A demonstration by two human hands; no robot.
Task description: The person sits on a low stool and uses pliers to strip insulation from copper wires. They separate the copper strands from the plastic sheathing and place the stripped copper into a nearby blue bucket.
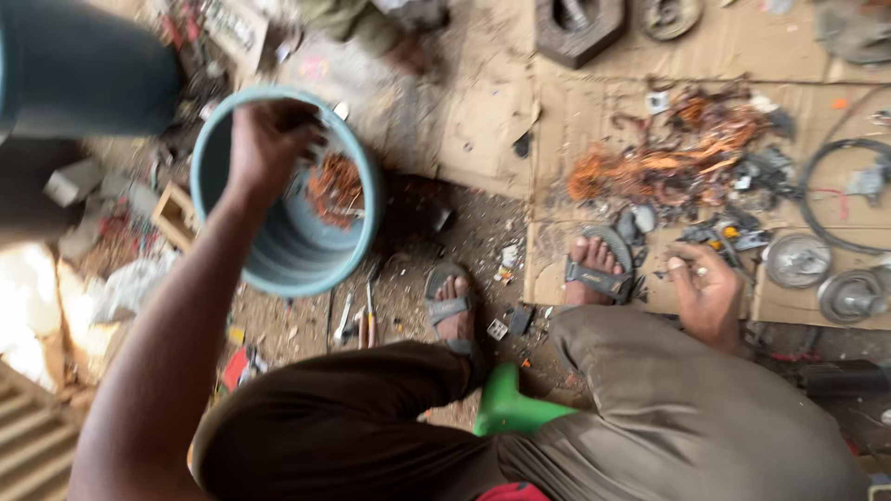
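I see a dirt floor [418,278] partly covered by flattened cardboard sheets [483,121]. Just beyond my right fingers [682,269] on the cardboard lies a tangle of copper wire [668,162] with dark scrap pieces. Round metal discs [796,260] lie to the right of those fingers. Below my left fingers [297,125], small tools [357,320] and debris litter the dirt.
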